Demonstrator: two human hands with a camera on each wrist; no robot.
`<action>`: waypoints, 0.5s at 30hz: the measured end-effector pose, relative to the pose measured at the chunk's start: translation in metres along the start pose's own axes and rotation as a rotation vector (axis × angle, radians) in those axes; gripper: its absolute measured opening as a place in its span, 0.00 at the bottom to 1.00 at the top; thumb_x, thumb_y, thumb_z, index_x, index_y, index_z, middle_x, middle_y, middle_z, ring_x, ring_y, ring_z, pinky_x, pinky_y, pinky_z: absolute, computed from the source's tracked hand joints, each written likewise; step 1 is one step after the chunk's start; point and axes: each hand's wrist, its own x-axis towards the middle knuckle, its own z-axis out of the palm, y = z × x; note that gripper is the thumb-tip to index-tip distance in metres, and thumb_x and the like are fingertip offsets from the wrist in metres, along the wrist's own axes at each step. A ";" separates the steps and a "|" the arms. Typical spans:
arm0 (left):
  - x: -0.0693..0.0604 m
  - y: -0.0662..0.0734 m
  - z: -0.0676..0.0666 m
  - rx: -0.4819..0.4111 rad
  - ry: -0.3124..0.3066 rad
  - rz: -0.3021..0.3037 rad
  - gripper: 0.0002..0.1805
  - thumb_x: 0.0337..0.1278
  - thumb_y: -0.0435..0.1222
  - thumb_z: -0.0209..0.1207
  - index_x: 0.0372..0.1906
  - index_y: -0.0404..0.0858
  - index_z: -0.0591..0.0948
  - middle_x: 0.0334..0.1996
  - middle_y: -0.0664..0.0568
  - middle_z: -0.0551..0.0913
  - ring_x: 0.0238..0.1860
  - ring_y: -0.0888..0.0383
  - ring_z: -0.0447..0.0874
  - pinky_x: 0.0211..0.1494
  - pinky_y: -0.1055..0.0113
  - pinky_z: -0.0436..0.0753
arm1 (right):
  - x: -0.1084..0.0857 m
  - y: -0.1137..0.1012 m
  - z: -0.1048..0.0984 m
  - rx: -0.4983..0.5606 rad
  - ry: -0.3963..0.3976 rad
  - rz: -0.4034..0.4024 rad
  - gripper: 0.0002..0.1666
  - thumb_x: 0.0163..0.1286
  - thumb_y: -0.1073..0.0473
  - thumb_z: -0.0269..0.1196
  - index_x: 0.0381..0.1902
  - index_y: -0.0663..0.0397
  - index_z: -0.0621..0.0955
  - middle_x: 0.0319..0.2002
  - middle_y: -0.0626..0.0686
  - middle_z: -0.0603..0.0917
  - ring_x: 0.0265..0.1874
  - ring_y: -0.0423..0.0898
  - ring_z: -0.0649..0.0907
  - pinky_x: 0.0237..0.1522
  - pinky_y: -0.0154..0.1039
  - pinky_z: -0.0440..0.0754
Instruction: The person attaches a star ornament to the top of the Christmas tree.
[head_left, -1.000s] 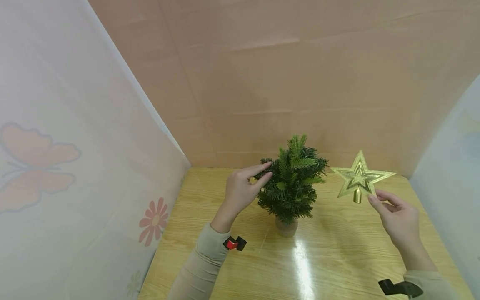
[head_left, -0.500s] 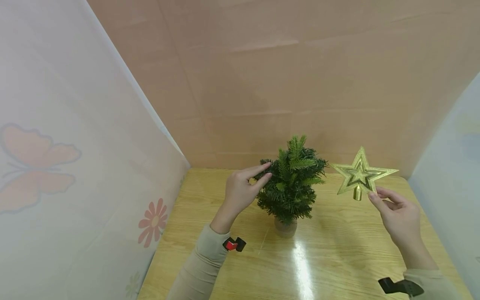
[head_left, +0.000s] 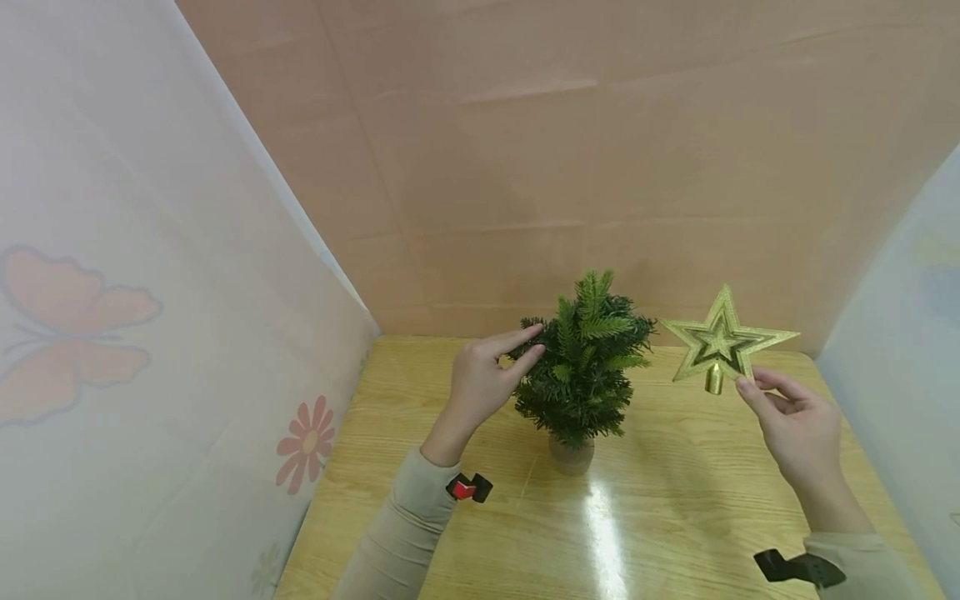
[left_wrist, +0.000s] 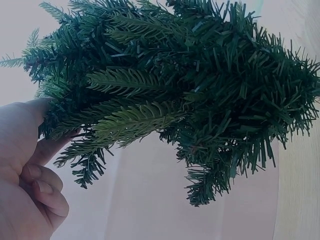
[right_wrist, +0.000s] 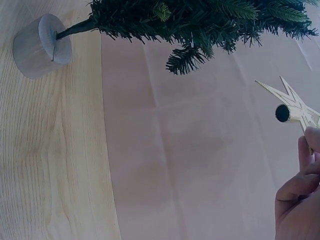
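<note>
A small artificial Christmas tree (head_left: 585,375) stands upright on its round wooden base (head_left: 572,457). My left hand (head_left: 483,379) pinches its left side between thumb and index finger; the left wrist view shows these fingertips partly hidden among the branches (left_wrist: 125,80), with the other fingers curled. To the right of the tree, my right hand (head_left: 802,429) holds a gold star topper (head_left: 720,340) by its lower right point, between thumb and fingers. The star is upright, apart from the tree. Its short tube (right_wrist: 283,113) shows a dark hollow end in the right wrist view.
Under the tree is a light wood table (head_left: 660,517) with a bright reflection in front of the base. A tan backdrop (head_left: 480,167) rises behind it. Pale walls stand at both sides, the left one (head_left: 187,333) printed with a butterfly and flowers.
My right hand has raised the star slightly, and the star's top leans a touch further right. The left hand and the tree have stayed in place.
</note>
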 end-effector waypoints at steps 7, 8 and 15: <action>0.000 0.000 0.000 0.005 0.006 0.004 0.19 0.71 0.48 0.65 0.62 0.50 0.87 0.54 0.52 0.88 0.09 0.70 0.52 0.17 0.74 0.57 | 0.001 -0.005 0.002 0.023 0.011 -0.009 0.12 0.70 0.69 0.69 0.47 0.51 0.91 0.31 0.36 0.89 0.23 0.29 0.84 0.11 0.42 0.55; 0.000 0.000 0.000 0.005 0.007 0.003 0.19 0.71 0.48 0.65 0.62 0.50 0.87 0.54 0.52 0.88 0.09 0.70 0.52 0.17 0.74 0.57 | 0.001 -0.005 0.003 0.021 0.014 -0.015 0.12 0.70 0.69 0.69 0.48 0.52 0.91 0.32 0.36 0.89 0.23 0.29 0.84 0.11 0.42 0.55; 0.000 0.000 0.000 0.006 0.006 0.001 0.19 0.71 0.48 0.65 0.62 0.51 0.87 0.54 0.52 0.88 0.09 0.70 0.51 0.17 0.74 0.56 | 0.002 -0.011 0.005 0.078 0.023 -0.047 0.11 0.69 0.72 0.69 0.47 0.59 0.90 0.31 0.39 0.89 0.22 0.31 0.83 0.12 0.41 0.55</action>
